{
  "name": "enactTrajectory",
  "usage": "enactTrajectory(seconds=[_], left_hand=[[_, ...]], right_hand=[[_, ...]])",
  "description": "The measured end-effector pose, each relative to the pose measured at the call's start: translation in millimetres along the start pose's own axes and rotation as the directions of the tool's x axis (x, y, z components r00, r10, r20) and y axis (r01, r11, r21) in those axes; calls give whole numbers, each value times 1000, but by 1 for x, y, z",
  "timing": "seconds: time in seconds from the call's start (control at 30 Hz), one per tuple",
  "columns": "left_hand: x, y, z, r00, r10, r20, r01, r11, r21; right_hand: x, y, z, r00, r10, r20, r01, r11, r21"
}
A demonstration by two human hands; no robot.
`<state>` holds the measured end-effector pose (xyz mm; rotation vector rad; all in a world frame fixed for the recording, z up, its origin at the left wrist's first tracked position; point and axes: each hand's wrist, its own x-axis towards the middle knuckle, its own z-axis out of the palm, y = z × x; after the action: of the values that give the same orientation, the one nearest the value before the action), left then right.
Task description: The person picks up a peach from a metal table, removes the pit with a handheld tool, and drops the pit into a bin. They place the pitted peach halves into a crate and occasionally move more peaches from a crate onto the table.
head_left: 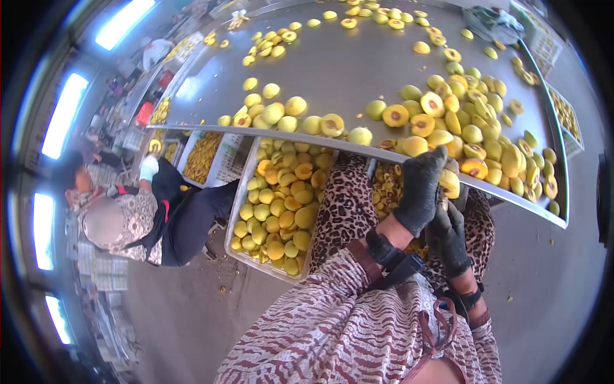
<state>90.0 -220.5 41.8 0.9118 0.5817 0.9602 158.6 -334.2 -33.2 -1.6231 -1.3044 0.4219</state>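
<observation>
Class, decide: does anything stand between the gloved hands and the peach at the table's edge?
Nothing visible does: the left hand grips the peach at the table rim, with the right hand close beneath it.

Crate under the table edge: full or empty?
Full. The crate is packed with yellow fruit halves across its whole width, up to the rim; none of its bottom shows.
</observation>
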Motion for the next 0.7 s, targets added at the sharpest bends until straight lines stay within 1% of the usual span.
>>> enactTrajectory(seconds=[0.03, 0.07, 0.1, 0.13, 0.17, 0.2, 0.23, 0.27, 0.3, 0.33, 0.37, 0.4, 0.43, 0.5, 0.53, 0.57, 0.6, 0.63, 0.67, 0.7], left_hand=[[1, 0, -2, 1000, -13, -7, 13, 999, 50], [3, -9, -1, 998, 59, -40, -55, 994, 94], [3, -14, -8, 973, 228, 28, -224, 917, 331], [0, -6, -10, 953, 293, 74, -298, 866, 402], [-5, 3, -11, 929, 347, 124, -364, 806, 467], [-9, 5, -16, 930, 351, 109, -360, 808, 467], [-11, 7, -20, 970, 222, 95, -241, 912, 332], [-14, 9, -23, 990, 90, 105, -109, 976, 188], [-16, 12, -27, 990, 96, 101, -114, 975, 190], [-19, 15, -32, 960, 232, 156, -266, 930, 255], [-21, 21, -38, 905, 364, 219, -419, 851, 317], [-22, 36, -39, 909, 348, 228, -400, 883, 247], [-26, 51, -44, 950, 234, 205, -272, 945, 181], [-26, 78, -71, 963, 144, 226, -168, 982, 87], [-20, 66, -89, 952, 203, 231, -178, 976, -124], [-19, 74, -107, 999, -18, 34, 32, 891, -454], [-23, 82, -129, 965, 221, -143, -213, 974, 74], [-20, 80, -175, 943, 332, -14, -325, 931, 165], [-11, 76, -221, 921, 375, -105, -364, 925, 110], [-14, 82, -255, 912, 234, -336, -292, 947, -132]], right_hand=[[0, 3, 6, 905, -413, -103, 353, 863, -362], [3, -10, 4, 901, -425, -88, 371, 859, -352], [6, -33, -8, 997, 71, 28, -74, 985, 159], [7, -49, -16, 821, 442, 360, -571, 650, 501], [6, -48, -21, 815, 443, 374, -579, 651, 491], [5, -42, -29, 755, 351, 554, -653, 482, 584], [8, -46, -33, 687, 215, 694, -724, 292, 625], [4, -58, -22, 723, 373, 582, -691, 412, 594], [5, -62, -19, 723, 366, 586, -690, 415, 593], [5, -65, -15, 724, 360, 589, -689, 420, 591], [9, -69, -8, 727, 342, 595, -685, 427, 591], [18, -83, -6, 755, 250, 607, -630, 533, 565], [22, -81, 1, 721, 241, 649, -662, 516, 544], [26, -95, 16, 763, 167, 624, -595, 557, 579], [32, -95, 23, 783, 37, 621, -498, 636, 589], [34, -89, 28, 784, -74, 617, -397, 703, 590], [23, -68, 22, 761, 53, 647, -415, 806, 422], [17, -64, 18, 751, 90, 654, -437, 810, 391], [15, -61, 15, 750, 184, 636, -543, 720, 432], [16, -62, 15, 737, 268, 621, -626, 617, 476]])
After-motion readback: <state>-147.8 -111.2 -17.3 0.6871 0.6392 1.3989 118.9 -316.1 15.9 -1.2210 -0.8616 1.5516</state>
